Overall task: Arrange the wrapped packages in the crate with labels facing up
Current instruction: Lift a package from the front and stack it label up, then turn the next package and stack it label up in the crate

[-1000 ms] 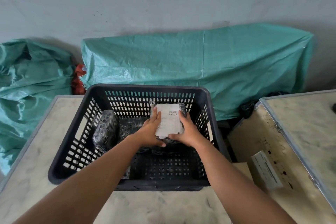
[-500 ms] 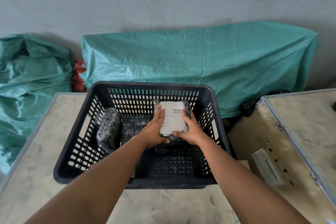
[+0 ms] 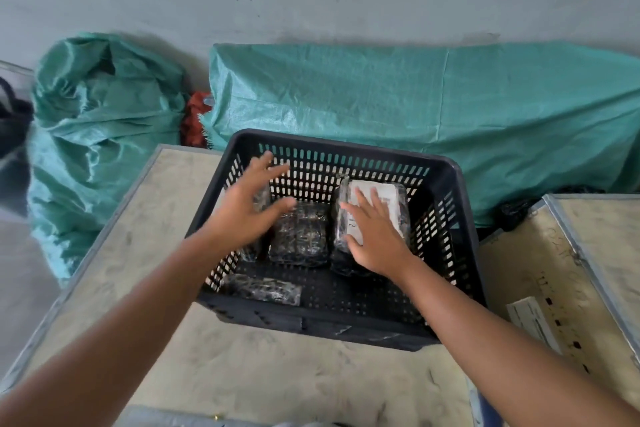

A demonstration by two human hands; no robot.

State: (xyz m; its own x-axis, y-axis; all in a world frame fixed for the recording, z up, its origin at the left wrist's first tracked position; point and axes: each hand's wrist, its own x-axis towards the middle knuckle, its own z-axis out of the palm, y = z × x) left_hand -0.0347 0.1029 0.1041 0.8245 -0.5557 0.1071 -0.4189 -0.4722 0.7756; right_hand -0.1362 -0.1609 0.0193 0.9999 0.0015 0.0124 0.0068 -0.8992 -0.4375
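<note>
A black slotted crate stands on a pale table. Inside at the right lies a wrapped package with its white label facing up. My right hand rests flat on it, fingers spread. A dark wrapped package with no label showing lies in the crate's middle. Another package leans against the left wall, mostly hidden behind my left hand, which hovers open over it, blurred. A flat wrapped package lies at the front left of the crate floor.
Green tarp-covered heaps lie behind the crate against the wall, with a red bundle between them. A wooden case with a metal edge and a white sticker stands to the right. The table's left edge drops to the floor.
My left hand has let go of the labelled package and swung left over the leaning one. The right hand has shifted flat onto the label. The view has turned left.
</note>
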